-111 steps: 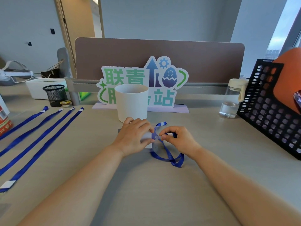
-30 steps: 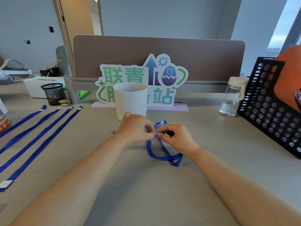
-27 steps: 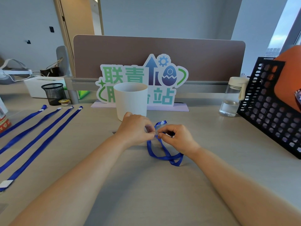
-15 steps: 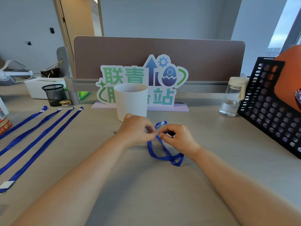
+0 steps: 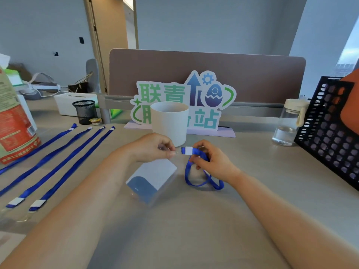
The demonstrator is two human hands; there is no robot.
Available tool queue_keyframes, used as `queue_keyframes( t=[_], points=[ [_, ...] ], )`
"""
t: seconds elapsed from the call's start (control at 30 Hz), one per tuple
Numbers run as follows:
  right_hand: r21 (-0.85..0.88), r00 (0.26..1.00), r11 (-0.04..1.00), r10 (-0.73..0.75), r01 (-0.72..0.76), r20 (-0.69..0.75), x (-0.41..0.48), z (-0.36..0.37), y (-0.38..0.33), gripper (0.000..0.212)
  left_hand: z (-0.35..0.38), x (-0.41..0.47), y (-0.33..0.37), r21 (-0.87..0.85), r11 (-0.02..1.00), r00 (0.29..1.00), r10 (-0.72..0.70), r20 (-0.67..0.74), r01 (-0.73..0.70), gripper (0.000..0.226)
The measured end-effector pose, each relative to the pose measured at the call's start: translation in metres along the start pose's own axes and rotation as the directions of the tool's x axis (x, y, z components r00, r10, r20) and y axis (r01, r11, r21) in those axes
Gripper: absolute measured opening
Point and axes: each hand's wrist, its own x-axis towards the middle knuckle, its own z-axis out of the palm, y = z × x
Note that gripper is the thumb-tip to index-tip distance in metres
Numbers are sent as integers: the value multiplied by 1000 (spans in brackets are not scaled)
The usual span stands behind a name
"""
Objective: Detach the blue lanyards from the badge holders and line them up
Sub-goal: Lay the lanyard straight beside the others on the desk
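Observation:
My left hand pinches the top of a clear badge holder with a white and blue card, which hangs tilted just above the desk. My right hand holds a blue lanyard near its white clip end, a small gap from the holder. The rest of the lanyard loops on the desk under my right hand. Several blue lanyards lie straight side by side on the left of the desk.
A white cup stands just behind my hands, before a green and blue sign. A water bottle and black perforated rack are at right. A red food bag and black mesh pen cup are at left.
My hands have drawn apart. The lanyard's clip end has come away from the badge holder, and the holder is lifted into view under my left hand. The camera has moved closer.

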Motion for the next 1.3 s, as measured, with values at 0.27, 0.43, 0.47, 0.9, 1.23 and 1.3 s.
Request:
queue_keyframes(
  t=[0.27, 0.43, 0.47, 0.9, 1.23, 1.3],
  points=[
    [-49, 984, 997, -43, 52, 173, 15, 32, -32, 13, -24, -49, -17, -35, 992, 987, -127, -97, 125, 13],
    [53, 924, 996, -90, 75, 371, 25, 55, -61, 10, -44, -83, -33, -4, 978, 964, -205, -171, 208, 15],
    [84, 915, 994, -103, 76, 391, 27, 60, -66, 12, -47, -90, -36, 0, 975, 958, -218, -187, 222, 15],
    [33, 782, 988, -140, 150, 607, 51, 138, -110, 8, -68, -168, -77, -57, 941, 890, -335, -309, 334, 17],
    [-138, 746, 972, -53, 191, 663, 67, 180, -114, 48, -61, -215, -105, 14, 886, 848, -439, -298, 464, 23],
    [-178, 733, 964, -24, 196, 679, 69, 188, -115, 49, -55, -216, -109, 36, 876, 847, -454, -279, 481, 26]
  ],
)
